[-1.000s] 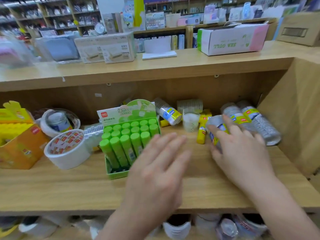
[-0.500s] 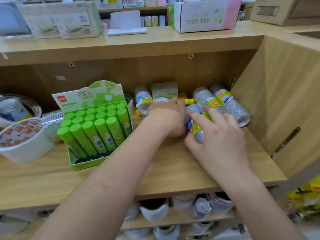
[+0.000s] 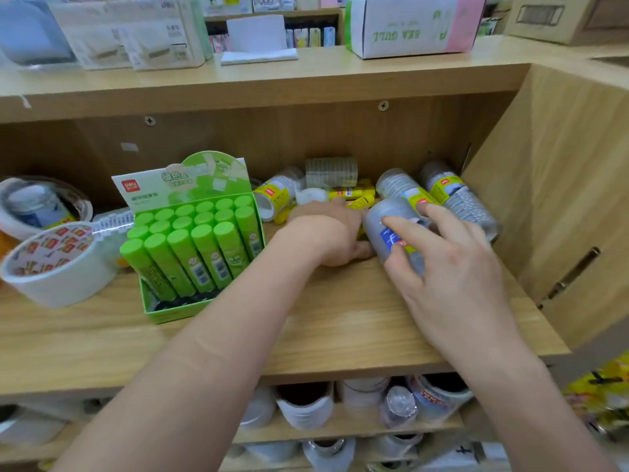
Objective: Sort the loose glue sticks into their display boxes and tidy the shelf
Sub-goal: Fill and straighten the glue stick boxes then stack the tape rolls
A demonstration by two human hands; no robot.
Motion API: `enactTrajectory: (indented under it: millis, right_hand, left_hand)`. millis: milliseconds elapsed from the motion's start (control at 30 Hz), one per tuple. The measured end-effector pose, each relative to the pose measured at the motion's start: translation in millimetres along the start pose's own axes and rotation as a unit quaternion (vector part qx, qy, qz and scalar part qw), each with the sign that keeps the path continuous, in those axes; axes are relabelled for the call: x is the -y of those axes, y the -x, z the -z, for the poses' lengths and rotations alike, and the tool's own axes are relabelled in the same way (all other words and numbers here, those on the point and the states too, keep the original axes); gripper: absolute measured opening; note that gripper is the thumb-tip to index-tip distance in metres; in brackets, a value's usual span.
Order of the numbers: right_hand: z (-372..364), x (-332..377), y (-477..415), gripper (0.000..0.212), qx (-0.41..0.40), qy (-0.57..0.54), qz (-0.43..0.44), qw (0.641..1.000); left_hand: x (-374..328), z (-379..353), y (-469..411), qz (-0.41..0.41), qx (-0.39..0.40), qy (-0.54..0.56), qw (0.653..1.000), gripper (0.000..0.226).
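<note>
- Head view, looking down into a wooden shelf [image 3: 340, 328] in a stationery shop, with both bare forearms reaching in.
- The left hand [image 3: 326, 233] rests knuckles-up at the middle back of the shelf. Its fingers curl down and away from the camera among loose yellow glue sticks [image 3: 350, 194]. The fingertips are hidden, so it cannot be told whether they grasp a stick.
- The yellow glue sticks lie flat in a jumble by the back wall, just beyond that hand.
- The right hand [image 3: 452, 277] grasps a grey wrapped tube [image 3: 384, 216] lying on its side just right of the left hand. The thumb is against its near side, the index finger lies across the top, and the other fingers spread over the far side.
- Two similar wrapped tubes [image 3: 456, 195] with yellow labels lie behind it, near the shelf's right wall.
- A green display box [image 3: 166, 315] stands on the left half of the shelf, beside the left forearm. Its lid flap is up and it holds rows of tilted green-capped glue sticks [image 3: 190, 247].
- A wide white tape roll [image 3: 58, 264] sits just left of the box.
- A small clear tape roll [image 3: 332, 172] sits at the back wall.
- A white carton [image 3: 408, 28] stands on the counter above.
</note>
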State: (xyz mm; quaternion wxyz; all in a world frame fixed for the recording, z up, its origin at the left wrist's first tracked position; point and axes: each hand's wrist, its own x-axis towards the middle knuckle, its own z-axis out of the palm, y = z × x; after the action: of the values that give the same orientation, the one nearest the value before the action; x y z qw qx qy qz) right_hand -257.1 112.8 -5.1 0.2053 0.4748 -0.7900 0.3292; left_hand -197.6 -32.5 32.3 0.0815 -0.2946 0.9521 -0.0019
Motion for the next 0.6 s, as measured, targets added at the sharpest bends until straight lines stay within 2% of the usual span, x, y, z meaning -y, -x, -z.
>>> enactTrajectory:
  millis: [100, 200, 267, 367, 500, 600]
  right_hand:
    - [-3.9, -0.5, 0.3, 0.038, 0.019, 0.001, -0.005, 1.000]
    - [-1.1, 3.8, 0.2, 0.041, 0.024, 0.013, -0.009, 1.000]
    - [6.6, 8.1, -5.0, 0.037, 0.041, 0.059, -0.002, 0.997]
    - [19.6, 15.0, -31.6, 0.038, 0.174, 0.108, 0.002, 0.979]
    - [13.5, 19.4, -94.9, 0.035, 0.301, 0.026, 0.008, 0.953]
    - [-12.2, 19.3, -134.4, 0.029, 0.389, 0.101, 0.041, 0.915]
  left_hand:
    - [-5.3, -9.3, 3.1, 0.046, -0.072, 0.056, 0.995, 0.038]
    - [-7.3, -15.4, 23.0, 0.064, -0.138, -0.002, 0.988, 0.030]
    - [-4.3, -16.3, 39.1, 0.072, -0.140, -0.043, 0.987, 0.031]
    - [-2.5, -19.4, 58.2, 0.084, -0.135, -0.072, 0.985, 0.032]
    - [-9.2, -26.7, 75.3, 0.079, -0.175, -0.065, 0.979, 0.040]
    - [-12.6, -29.5, 80.6, 0.063, -0.202, -0.050, 0.976, 0.050]
